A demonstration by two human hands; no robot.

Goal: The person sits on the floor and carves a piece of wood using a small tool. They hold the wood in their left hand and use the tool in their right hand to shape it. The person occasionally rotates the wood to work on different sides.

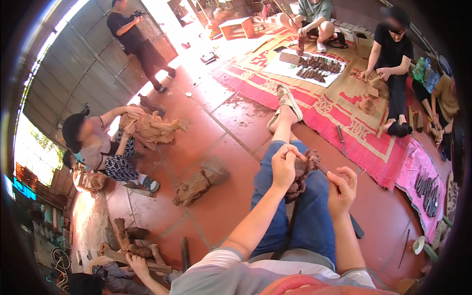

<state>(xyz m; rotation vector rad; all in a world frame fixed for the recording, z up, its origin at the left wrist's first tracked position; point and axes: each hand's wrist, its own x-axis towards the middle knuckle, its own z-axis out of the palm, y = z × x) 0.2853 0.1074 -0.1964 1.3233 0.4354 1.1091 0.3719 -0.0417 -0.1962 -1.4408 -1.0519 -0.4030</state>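
A small dark reddish-brown wood carving (298, 184) rests over my lap, between my blue-clad knees. My left hand (284, 168) is closed on its left side, thumb and fingers pressed together at the top. To the right of the carving, my right hand (342, 189) pinches a thin dark tool (322, 170) that points at the carving; its exact kind is too small to tell. The fingers of that hand are curled, the outer ones lifted a little. Part of the carving is hidden behind my left hand.
A larger wood carving (192, 188) lies on the red tile floor to my left. Nearby a seated person handles a big carving (152, 129). On the patterned mat (322, 109) sit other people, with a white sheet (275, 66) of dark tools. A pink cloth (410, 167) holds several tools at right.
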